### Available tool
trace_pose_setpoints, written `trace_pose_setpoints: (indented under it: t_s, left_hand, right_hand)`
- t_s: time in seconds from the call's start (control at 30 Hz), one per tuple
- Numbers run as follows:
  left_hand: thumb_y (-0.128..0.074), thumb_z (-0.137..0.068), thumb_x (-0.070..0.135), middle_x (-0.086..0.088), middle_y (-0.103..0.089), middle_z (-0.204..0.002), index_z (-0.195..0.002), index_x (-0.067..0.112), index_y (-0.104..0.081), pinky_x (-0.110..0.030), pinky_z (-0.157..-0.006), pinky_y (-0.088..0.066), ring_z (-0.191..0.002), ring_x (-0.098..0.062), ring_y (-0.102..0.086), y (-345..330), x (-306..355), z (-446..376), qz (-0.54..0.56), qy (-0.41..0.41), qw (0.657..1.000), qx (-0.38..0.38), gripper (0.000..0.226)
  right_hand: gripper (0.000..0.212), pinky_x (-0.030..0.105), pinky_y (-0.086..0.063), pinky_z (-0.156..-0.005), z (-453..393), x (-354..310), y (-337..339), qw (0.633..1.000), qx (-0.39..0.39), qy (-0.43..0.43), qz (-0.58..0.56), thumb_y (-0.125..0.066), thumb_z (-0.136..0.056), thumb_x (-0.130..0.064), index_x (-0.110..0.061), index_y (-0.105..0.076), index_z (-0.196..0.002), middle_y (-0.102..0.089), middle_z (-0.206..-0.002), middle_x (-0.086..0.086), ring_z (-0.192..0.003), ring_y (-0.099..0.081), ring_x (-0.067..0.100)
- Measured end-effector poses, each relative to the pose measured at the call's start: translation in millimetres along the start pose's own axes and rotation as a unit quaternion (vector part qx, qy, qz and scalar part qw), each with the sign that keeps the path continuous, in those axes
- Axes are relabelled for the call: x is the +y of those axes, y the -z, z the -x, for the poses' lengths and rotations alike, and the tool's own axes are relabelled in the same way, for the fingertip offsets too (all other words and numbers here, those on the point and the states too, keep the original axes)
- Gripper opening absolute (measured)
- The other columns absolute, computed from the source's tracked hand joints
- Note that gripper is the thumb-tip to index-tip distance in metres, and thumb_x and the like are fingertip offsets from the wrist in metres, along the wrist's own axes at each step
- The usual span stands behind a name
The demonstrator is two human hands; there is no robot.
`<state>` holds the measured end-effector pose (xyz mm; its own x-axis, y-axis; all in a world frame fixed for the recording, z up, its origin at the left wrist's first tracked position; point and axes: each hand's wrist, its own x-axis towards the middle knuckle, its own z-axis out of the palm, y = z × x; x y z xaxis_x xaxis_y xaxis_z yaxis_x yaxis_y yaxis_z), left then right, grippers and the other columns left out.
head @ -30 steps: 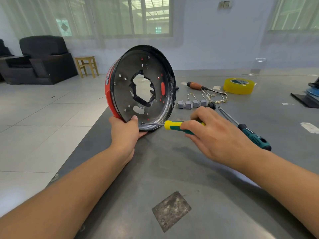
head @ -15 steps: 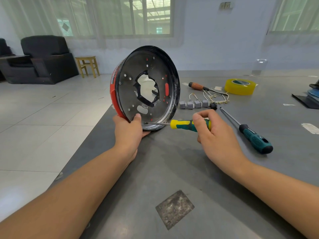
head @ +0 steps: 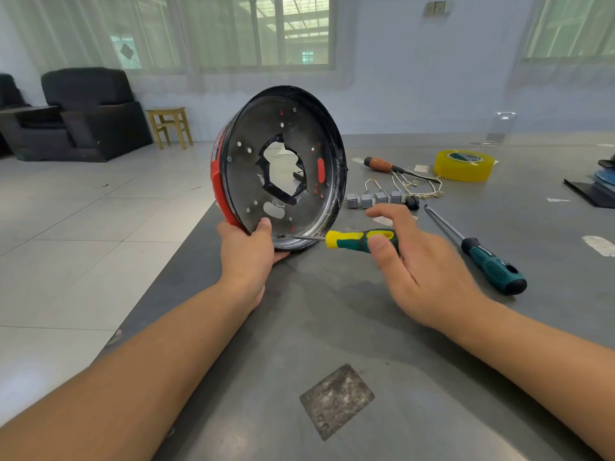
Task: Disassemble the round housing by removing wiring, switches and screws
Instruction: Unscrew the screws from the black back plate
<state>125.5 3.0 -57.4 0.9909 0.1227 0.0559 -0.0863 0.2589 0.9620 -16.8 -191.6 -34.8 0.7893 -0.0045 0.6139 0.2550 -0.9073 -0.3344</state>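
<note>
On the grey metal table [head: 382, 327] the nearest mark is a rough scuffed square patch [head: 336, 401], nearer than the round housing [head: 283, 168]. The housing stands on its edge near the table's left edge, its dark perforated base plate with a jagged central hole facing the camera, its outer shell red. The left hand [head: 248, 252] grips the housing's lower rim, thumb up on the plate and the other fingers curled behind out of sight. Just right of that thumb, the tip of a yellow-and-green screwdriver [head: 352, 240] sits at a screw [head: 281, 236] low on the plate. The right hand [head: 429, 264] pinches the handle between thumb and fingers, the remaining fingers spread loosely apart. Right of the housing lies a longer teal-handled screwdriver [head: 489, 261]; any print on its handle is too small to read. Beyond the hand, a row of grey switches [head: 374, 198] with pale wiring [head: 416, 188] lies just beside the housing. Farther right lie an orange-handled screwdriver [head: 382, 165] and a yellow tape roll [head: 464, 164], whose core label is unreadable. Far left of the housing stand a wooden stool [head: 169, 126] and a black armchair [head: 86, 114].
</note>
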Motion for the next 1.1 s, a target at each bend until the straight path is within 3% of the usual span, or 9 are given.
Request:
trace_pose_setpoints:
  t_s: [0.1, 0.2, 0.37, 0.47, 0.63, 0.73, 0.87, 1.0, 1.1]
  left_hand:
    - [-0.058, -0.105, 0.011, 0.003, -0.059, -0.125, -0.110, 0.023, -0.044, -0.043, -0.077, -0.067, -0.106, -0.018, -0.068, -0.1, 0.6, 0.3, 0.003, 0.001, 1.000, -0.002, 0.019]
    - [-0.058, -0.105, 0.010, 0.004, -0.059, -0.124, -0.106, 0.025, -0.045, -0.042, -0.075, -0.067, -0.109, -0.020, -0.068, 0.1, 1.1, 0.2, 0.009, -0.002, 1.000, -0.002, 0.021]
    - [-0.057, -0.105, 0.008, -0.002, -0.061, -0.132, -0.128, 0.017, -0.047, -0.048, -0.079, -0.066, -0.110, -0.024, -0.070, 1.0, 1.7, -2.2, 0.014, 0.009, 1.000, 0.008, 0.027]
    - [-0.058, -0.105, 0.009, -0.003, -0.061, -0.134, -0.132, 0.015, -0.046, -0.050, -0.080, -0.066, -0.114, -0.026, -0.069, 0.9, 1.1, -1.8, 0.008, 0.014, 1.000, 0.001, 0.030]
    - [-0.059, -0.105, 0.009, -0.002, -0.061, -0.132, -0.124, 0.018, -0.046, -0.050, -0.081, -0.066, -0.114, -0.027, -0.069, 1.1, 1.1, -1.9, 0.010, 0.020, 1.000, -0.002, 0.025]
    - [-0.060, -0.105, 0.009, -0.001, -0.060, -0.130, -0.117, 0.022, -0.046, -0.050, -0.081, -0.066, -0.114, -0.026, -0.068, 0.8, 1.1, -0.8, 0.003, 0.012, 1.000, -0.003, 0.022]
    - [-0.059, -0.105, 0.009, -0.001, -0.061, -0.129, -0.119, 0.020, -0.046, -0.049, -0.081, -0.066, -0.113, -0.025, -0.069, 0.5, 1.4, 0.0, 0.003, 0.013, 1.000, -0.006, 0.023]
    - [-0.059, -0.105, 0.009, -0.001, -0.061, -0.130, -0.124, 0.018, -0.045, -0.048, -0.081, -0.066, -0.113, -0.025, -0.068, 0.8, 1.9, -0.1, -0.002, 0.015, 1.000, -0.005, 0.025]
    - [-0.059, -0.105, 0.009, -0.002, -0.060, -0.130, -0.128, 0.016, -0.045, -0.049, -0.081, -0.066, -0.114, -0.026, -0.068, 0.8, 1.9, 0.3, -0.003, 0.015, 1.000, -0.005, 0.028]
  right_hand:
    - [0.051, 0.034, -0.037, -0.051, -1.1, -6.6, -7.0, 0.995, 0.036, -0.094, 0.014, -0.011, -0.098, -0.071, -0.040, -0.048, -0.113, -0.054, -0.060, -0.011, -0.058, -0.054, 0.011]
    - [0.032, 0.035, -0.046, -0.054, -0.4, -5.1, -13.4, 0.990, 0.030, -0.123, -0.059, -0.029, -0.098, -0.064, -0.042, -0.046, -0.113, -0.060, -0.064, -0.006, -0.067, -0.058, 0.008]
    - [0.038, 0.005, -0.037, -0.075, -0.1, 3.8, -4.3, 0.999, 0.015, 0.014, -0.038, -0.061, -0.095, -0.039, -0.026, -0.049, -0.128, -0.054, -0.100, -0.016, -0.086, -0.050, -0.001]
    - [0.032, 0.009, -0.038, -0.083, -2.0, 5.2, -1.3, 0.995, 0.029, 0.067, -0.061, -0.072, -0.092, -0.027, -0.020, -0.058, -0.119, -0.054, -0.107, -0.009, -0.094, -0.052, 0.007]
    - [0.031, 0.010, -0.039, -0.073, 1.2, -5.2, -8.8, 0.994, 0.037, 0.010, -0.106, -0.053, -0.097, -0.048, -0.030, -0.056, -0.121, -0.060, -0.092, -0.014, -0.087, -0.057, 0.004]
    - [0.039, 0.030, -0.045, -0.056, -0.1, -2.5, -8.2, 0.992, 0.038, -0.060, -0.104, -0.031, -0.099, -0.065, -0.038, -0.056, -0.113, -0.059, -0.063, -0.006, -0.063, -0.058, 0.010]
    - [0.023, 0.023, -0.033, -0.053, -0.3, 1.8, -11.0, 0.998, 0.035, -0.040, -0.032, -0.044, -0.100, -0.048, -0.036, -0.048, -0.119, -0.054, -0.069, -0.011, -0.070, -0.053, 0.009]
    - [0.045, 0.032, -0.045, -0.074, -1.1, -0.6, -3.2, 0.998, 0.037, 0.056, 0.010, -0.055, -0.090, -0.034, -0.021, -0.050, -0.133, -0.055, -0.098, -0.004, -0.086, -0.049, 0.012]
    - [0.044, 0.030, -0.038, -0.053, -2.1, -2.0, -2.8, 0.996, 0.063, 0.041, 0.043, -0.036, -0.103, -0.051, -0.032, -0.044, -0.142, -0.050, -0.070, -0.017, -0.062, -0.048, 0.003]
